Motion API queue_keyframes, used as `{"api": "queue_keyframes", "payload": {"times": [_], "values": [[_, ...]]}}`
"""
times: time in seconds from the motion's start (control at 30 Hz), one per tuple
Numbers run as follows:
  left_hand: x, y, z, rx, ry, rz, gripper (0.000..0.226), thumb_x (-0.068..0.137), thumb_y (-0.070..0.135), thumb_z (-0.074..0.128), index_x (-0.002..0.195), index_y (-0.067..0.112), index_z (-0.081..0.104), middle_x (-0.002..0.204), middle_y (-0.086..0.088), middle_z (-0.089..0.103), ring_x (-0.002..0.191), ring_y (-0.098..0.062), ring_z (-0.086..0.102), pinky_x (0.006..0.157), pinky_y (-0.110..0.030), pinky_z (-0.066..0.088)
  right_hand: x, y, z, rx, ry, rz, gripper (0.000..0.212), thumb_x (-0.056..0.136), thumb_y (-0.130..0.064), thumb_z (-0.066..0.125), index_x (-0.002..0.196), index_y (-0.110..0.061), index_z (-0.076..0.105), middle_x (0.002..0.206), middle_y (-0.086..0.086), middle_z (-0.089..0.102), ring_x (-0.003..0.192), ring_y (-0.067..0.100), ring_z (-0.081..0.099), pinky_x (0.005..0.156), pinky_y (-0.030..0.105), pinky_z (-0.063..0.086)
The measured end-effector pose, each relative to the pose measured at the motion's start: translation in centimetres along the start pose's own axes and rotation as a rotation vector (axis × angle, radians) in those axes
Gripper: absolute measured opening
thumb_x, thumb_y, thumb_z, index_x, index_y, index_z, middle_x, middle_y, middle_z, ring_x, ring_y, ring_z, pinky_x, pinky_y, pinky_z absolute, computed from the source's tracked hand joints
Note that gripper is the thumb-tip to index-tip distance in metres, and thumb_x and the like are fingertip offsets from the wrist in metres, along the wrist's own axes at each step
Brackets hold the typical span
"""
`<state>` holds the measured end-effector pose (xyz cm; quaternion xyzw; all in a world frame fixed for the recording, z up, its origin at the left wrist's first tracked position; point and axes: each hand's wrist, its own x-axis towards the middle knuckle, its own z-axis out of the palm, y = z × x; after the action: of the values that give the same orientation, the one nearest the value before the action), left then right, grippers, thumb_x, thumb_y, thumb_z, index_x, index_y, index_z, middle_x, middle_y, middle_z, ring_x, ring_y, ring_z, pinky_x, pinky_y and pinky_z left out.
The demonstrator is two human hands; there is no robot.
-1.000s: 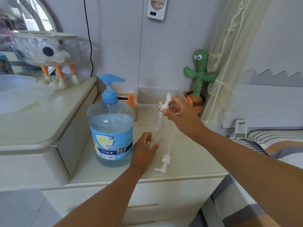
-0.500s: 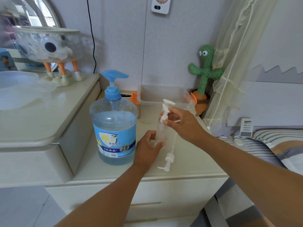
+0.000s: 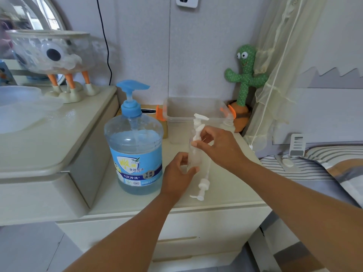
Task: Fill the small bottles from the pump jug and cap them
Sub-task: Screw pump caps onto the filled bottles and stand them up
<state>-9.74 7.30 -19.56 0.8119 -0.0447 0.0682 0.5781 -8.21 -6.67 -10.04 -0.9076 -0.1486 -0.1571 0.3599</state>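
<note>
left hand [image 3: 177, 173]: fingers curled round the lower part of the small clear bottle [image 3: 194, 157] at frame centre | right hand [image 3: 222, 149]: thumb and fingertips pinched the white pump cap [image 3: 197, 134] at its neck | pump jug [image 3: 135, 150] stood just left; loose pump cap [image 3: 202, 186] lay below the bottle on the nightstand [image 3: 225, 189]

A single head-worn view: it looked forward and down along the forearms onto the bedside cabinet [image 3: 225, 193], facing the wall [image 3: 141, 46]. It sat close, with the left hand [image 3: 176, 173] and right hand [image 3: 222, 148] near frame centre and the wide lens bowing the edges.
</note>
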Motion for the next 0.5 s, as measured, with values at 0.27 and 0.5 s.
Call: {"api": "queue_keyframes", "payload": {"times": [0.27,0.5], "values": [[-0.3,0.2,-0.2,-0.011,-0.006,0.003,0.028,0.087,0.030,0.071,0.110,0.028,0.055,0.101,0.023,0.061,0.097,0.007,0.056,0.075,-0.007,0.040,-0.9,0.8,-0.2,0.339,-0.115,0.145,0.038,0.078,-0.034,0.075,0.113,-0.023,0.065,0.109,-0.009,0.066,0.085,0.003,0.061,0.081,0.016,0.047],[-0.2,0.2,-0.1,-0.017,-0.017,0.016,0.029,0.087,0.028,0.071,0.112,0.026,0.057,0.103,0.021,0.063,0.098,0.005,0.058,0.077,-0.009,0.042,-0.9,0.9,0.2,0.498,-0.087,0.162,0.015,0.081,-0.025,0.073,0.093,-0.033,0.070,0.099,-0.010,0.070,0.080,0.007,0.061,0.075,0.016,0.045]]}}
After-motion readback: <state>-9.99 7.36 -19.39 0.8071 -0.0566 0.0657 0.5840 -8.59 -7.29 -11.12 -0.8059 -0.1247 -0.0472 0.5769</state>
